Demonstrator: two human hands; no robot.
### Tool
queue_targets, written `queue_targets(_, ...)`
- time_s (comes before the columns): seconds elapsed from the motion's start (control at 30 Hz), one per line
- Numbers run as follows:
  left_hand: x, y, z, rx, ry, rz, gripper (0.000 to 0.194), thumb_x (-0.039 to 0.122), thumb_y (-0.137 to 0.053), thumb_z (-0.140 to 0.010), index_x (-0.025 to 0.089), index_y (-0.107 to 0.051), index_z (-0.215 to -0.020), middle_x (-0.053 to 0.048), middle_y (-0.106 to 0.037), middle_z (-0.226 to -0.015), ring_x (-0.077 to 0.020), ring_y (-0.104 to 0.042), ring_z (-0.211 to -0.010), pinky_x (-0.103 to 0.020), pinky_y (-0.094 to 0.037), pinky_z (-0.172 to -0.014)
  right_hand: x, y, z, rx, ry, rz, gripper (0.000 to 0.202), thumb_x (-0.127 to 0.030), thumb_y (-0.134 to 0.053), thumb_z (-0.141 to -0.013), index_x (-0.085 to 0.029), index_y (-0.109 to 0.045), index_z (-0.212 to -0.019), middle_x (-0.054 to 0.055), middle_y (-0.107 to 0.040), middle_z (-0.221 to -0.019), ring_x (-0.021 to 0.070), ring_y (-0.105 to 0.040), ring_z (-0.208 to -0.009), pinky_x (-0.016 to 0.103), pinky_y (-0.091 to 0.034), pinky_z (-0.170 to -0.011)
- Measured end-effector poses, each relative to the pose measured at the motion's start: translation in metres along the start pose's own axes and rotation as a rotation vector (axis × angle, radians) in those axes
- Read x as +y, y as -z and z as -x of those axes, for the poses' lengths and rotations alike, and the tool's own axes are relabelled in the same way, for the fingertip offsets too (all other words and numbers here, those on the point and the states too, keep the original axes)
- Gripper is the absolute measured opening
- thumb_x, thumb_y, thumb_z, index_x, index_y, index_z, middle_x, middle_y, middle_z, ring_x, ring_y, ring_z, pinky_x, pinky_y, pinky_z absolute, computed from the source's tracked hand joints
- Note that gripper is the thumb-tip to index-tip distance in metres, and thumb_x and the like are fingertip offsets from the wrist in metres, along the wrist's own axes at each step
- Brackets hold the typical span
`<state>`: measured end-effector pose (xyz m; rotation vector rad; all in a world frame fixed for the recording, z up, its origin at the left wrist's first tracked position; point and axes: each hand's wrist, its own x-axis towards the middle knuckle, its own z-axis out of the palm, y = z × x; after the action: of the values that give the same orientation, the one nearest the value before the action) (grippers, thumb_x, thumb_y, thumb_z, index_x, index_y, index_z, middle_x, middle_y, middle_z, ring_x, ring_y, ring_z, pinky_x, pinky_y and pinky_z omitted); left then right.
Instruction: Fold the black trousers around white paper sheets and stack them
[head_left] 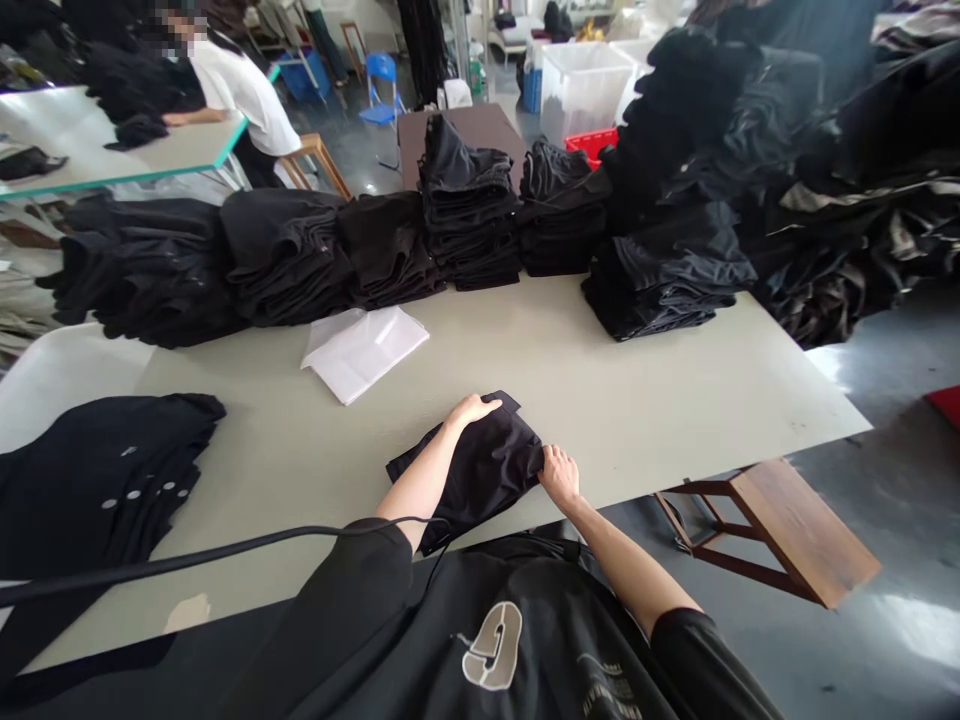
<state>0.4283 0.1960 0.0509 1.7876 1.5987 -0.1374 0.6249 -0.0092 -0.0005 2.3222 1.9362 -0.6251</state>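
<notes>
A folded black garment, probably trousers, lies on the table close in front of my body. My left hand is at its upper edge, closed on the cloth, with the thumb on top. At the garment's right edge my right hand is closed too, its fingers curled round the fabric. The cloth is wrinkled between the hands, and a small flap sticks out at the top. My left forearm hides part of the garment's left side.
White paper sheets lie beyond my left hand on the pale table. Stacks of folded black garments line the far edge. More dark garments lie at left. A black cable crosses there. A wooden stool stands right; a person sits beyond.
</notes>
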Motion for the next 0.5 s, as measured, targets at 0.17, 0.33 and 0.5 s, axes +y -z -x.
queue_targets(0.17,0.0,-0.021,-0.018,-0.005,-0.114,0.02,0.043,0.042,-0.054,-0.1,0.014,-0.073,-0.127,-0.014,-0.075,-0.128,-0.0253,-0.07,-0.119,-0.027,-0.051,-0.097,0.02,0.0,0.0,-0.009,0.038,-0.101,0.04,-0.008,-0.052,-0.088,-0.02,-0.06,-0.125,0.01,-0.069,-0.124,0.0222,-0.062,-0.118,0.029,-0.041,-0.097)
queue_targets(0.33,-0.007,-0.047,-0.021,0.119,-0.159,-0.025,0.05,0.044,-0.04,-0.107,0.015,-0.063,-0.141,-0.016,-0.07,-0.136,-0.0265,-0.066,-0.127,-0.032,-0.048,-0.106,0.046,-0.005,0.008,0.012,0.037,-0.171,0.045,-0.01,-0.044,-0.092,-0.019,-0.058,-0.135,0.009,-0.07,-0.127,0.0203,-0.063,-0.117,0.027,-0.041,-0.101)
queue_targets(0.5,-0.002,-0.069,-0.015,0.256,-0.127,-0.241,0.057,0.05,-0.035,-0.107,0.011,-0.061,-0.14,-0.022,-0.076,-0.114,-0.0314,-0.073,-0.111,-0.036,-0.051,-0.096,0.056,-0.008,0.016,0.027,0.05,-0.158,0.045,-0.011,-0.046,-0.092,-0.019,-0.059,-0.135,0.01,-0.07,-0.127,0.0217,-0.062,-0.118,0.029,-0.039,-0.102)
